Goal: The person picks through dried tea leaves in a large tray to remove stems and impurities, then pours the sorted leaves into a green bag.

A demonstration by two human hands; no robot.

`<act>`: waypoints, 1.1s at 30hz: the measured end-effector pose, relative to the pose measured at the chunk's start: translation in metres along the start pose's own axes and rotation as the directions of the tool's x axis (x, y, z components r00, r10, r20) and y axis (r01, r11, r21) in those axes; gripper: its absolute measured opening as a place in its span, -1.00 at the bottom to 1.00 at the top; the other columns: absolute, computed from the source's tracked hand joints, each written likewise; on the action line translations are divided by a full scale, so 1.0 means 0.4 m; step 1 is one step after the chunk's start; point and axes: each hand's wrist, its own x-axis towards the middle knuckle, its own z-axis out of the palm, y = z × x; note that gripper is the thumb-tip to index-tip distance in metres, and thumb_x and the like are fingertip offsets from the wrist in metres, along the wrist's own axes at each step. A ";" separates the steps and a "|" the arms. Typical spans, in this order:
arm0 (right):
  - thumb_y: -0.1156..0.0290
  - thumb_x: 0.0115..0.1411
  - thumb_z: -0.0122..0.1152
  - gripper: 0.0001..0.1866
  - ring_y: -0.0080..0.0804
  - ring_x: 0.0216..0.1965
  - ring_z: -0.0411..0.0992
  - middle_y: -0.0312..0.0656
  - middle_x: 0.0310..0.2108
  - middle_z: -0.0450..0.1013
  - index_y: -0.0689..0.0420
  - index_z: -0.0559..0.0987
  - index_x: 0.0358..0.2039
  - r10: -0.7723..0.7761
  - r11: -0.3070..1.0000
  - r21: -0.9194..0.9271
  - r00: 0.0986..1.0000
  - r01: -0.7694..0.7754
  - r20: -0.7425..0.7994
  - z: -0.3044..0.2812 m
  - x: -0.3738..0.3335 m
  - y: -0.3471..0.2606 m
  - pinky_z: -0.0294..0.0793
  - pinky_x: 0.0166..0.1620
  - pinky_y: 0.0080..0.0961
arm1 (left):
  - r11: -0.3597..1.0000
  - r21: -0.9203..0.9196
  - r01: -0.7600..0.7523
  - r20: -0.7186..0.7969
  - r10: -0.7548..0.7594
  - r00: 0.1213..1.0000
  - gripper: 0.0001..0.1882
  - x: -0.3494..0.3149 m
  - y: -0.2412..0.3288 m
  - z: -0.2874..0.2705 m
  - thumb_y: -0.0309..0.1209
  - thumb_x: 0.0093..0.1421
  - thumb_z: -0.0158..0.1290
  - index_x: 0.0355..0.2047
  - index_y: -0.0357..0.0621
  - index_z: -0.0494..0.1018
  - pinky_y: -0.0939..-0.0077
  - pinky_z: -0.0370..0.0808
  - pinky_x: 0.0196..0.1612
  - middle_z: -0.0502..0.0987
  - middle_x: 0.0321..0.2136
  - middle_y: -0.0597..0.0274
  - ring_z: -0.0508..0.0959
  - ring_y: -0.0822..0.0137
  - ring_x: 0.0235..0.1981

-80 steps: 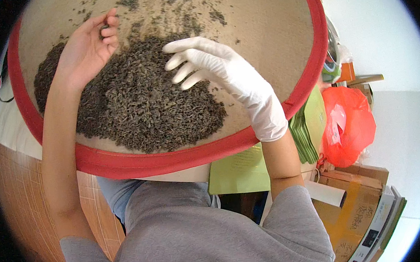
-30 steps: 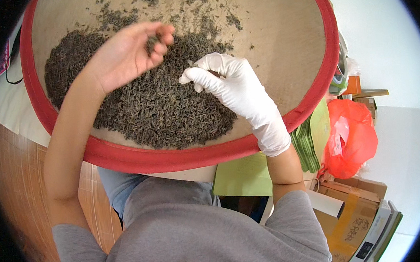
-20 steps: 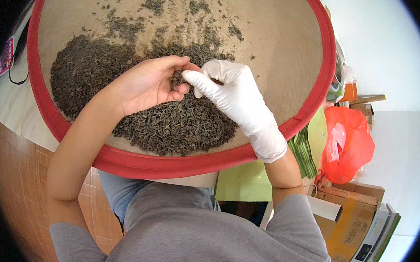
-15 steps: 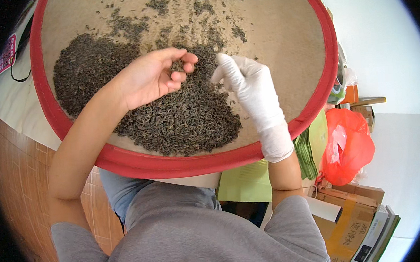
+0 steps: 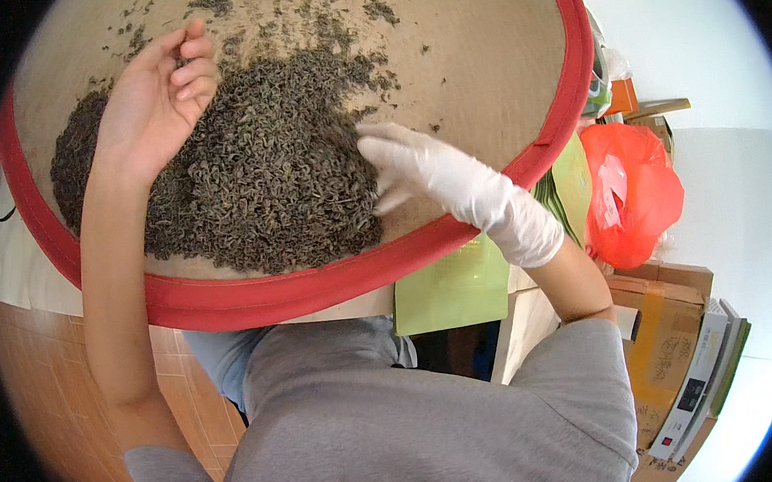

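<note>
A broad heap of dark, curled dried tea leaves [image 5: 282, 168] lies on a round tan tray [image 5: 491, 81] with a red cloth rim. My bare left hand [image 5: 157, 105] is raised over the left part of the heap, its fingers curled in around a little dark tea at the fingertips; most of what it holds is hidden by the palm. At the heap's right edge, my right hand [image 5: 426, 171] in a white glove has its fingers stretched and slightly spread. Their tips touch the leaves there, with nothing gripped.
Thin scatterings of leaves cover the tray's far side. Beyond the rim at right are green packets [image 5: 451, 281], a red plastic bag [image 5: 633, 192] and a cardboard box [image 5: 666, 338]. A white appliance [image 5: 692, 390] stands beside the box. Brown tiled floor [image 5: 47, 390] shows at lower left.
My left hand has moved left and farther away, its clump of tea now mostly out of sight. My right hand has come lower, its fingers unfolding against the heap. The tray sits farther left in view.
</note>
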 end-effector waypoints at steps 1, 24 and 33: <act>0.13 0.27 0.02 -0.39 0.06 -0.02 0.36 0.15 0.10 0.25 0.28 0.20 0.18 -0.078 0.979 0.190 0.997 0.071 0.028 -0.002 0.022 0.012 0.59 -0.16 -0.24 | 1.000 -0.008 -0.007 0.006 0.007 1.000 -0.82 0.002 0.005 -0.003 -0.44 0.36 -0.24 -0.18 -0.31 0.29 0.69 0.25 -0.49 0.26 -0.47 0.32 0.20 0.54 -0.55; 0.27 0.04 0.21 -0.72 -0.25 -0.26 0.47 -0.18 -0.33 0.46 0.12 0.55 -0.25 -0.622 -0.270 -0.637 0.375 0.722 0.688 0.091 0.048 -0.096 0.50 -0.21 -0.36 | 0.996 -0.038 -0.078 -0.067 0.076 0.995 -0.82 -0.002 0.039 -0.034 -0.43 0.37 -0.24 -0.19 -0.27 0.32 0.65 0.24 -0.48 0.27 -0.46 0.32 0.20 0.52 -0.54; 0.31 0.12 0.22 -0.81 -0.25 -0.25 0.50 -0.12 -0.30 0.52 0.07 0.61 -0.26 -0.558 0.200 -0.867 0.780 0.456 0.282 0.036 0.274 -0.240 0.47 -0.13 -0.41 | 0.996 0.023 -0.083 -0.126 0.085 0.988 -0.84 0.006 0.025 -0.038 -0.42 0.37 -0.22 -0.20 -0.24 0.31 0.67 0.27 -0.47 0.28 -0.47 0.36 0.20 0.53 -0.56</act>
